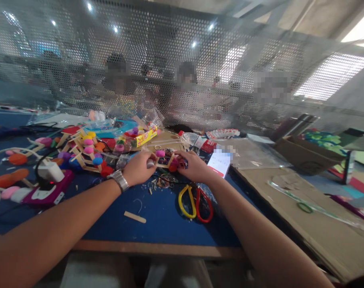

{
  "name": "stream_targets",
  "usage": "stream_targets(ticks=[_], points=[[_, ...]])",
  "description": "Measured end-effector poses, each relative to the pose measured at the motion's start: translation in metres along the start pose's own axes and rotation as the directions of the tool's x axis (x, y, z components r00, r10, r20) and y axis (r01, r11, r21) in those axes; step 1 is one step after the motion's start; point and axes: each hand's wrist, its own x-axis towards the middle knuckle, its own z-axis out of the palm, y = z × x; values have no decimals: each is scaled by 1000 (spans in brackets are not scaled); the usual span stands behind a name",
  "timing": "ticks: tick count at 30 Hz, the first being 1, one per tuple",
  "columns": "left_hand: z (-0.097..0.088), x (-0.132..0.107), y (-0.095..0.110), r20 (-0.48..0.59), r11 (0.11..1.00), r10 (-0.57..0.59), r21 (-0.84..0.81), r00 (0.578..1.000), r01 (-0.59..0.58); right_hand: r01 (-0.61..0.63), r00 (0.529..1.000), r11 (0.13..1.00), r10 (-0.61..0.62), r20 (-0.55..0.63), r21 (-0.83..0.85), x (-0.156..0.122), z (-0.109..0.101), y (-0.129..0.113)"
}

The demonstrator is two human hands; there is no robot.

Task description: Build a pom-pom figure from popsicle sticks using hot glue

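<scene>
The left hand point(139, 168), a metal watch point(120, 180) on its wrist, rests on the blue tabletop point(163, 224) with its fingers point(147, 158) clenched round a small pale grey piece point(151, 163). It may be a pom-pom, but the view is too soft to be sure. Just to its right, the right hand point(194, 166) has its fingers point(184, 158) pinched on the end of a small stick frame point(166, 162), close to some red and purple pom-poms. The frame lies low over the tabletop between the two hands, with a pink pom-pom point(160, 153) sitting on its upper edge.

Scissors point(195, 202) with one yellow and one red handle lie just in front of the right wrist. A loose wooden stick point(135, 217) lies nearer the tabletop edge, well apart from both hands. To the left stands a larger stick structure point(81, 154) studded with coloured pom-poms, and beside it a white plug point(50, 171) sits in a purple power strip point(46, 194). A yellow box point(145, 136) lies behind the hands. A white card point(219, 163) lies just right of the right hand, touching a cardboard sheet point(304, 224) that covers the right side. A perforated metal screen point(169, 60) rises behind it all, with blurred people beyond it.
</scene>
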Motion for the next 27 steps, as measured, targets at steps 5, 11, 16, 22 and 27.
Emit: stream_targets(ticks=[5,11,16,22,27], points=[[1,0,-1,32,1000,12,-8,999,-11,-63,997,997,64,-35,41,1,0,1],[-1,-1,3,55,1000,24,-14,998,-23,-111,982,990,123,-142,92,3,5,4],[-2,-2,5,53,999,-11,47,999,8,-105,896,973,182,-406,204,2,3,-7],[2,0,-1,55,992,3,122,999,-10,139,926,941,-13,-378,308,-12,-2,-34],[1,0,0,73,996,21,90,997,-27,377,925,879,-376,-64,291,-18,4,-53]])
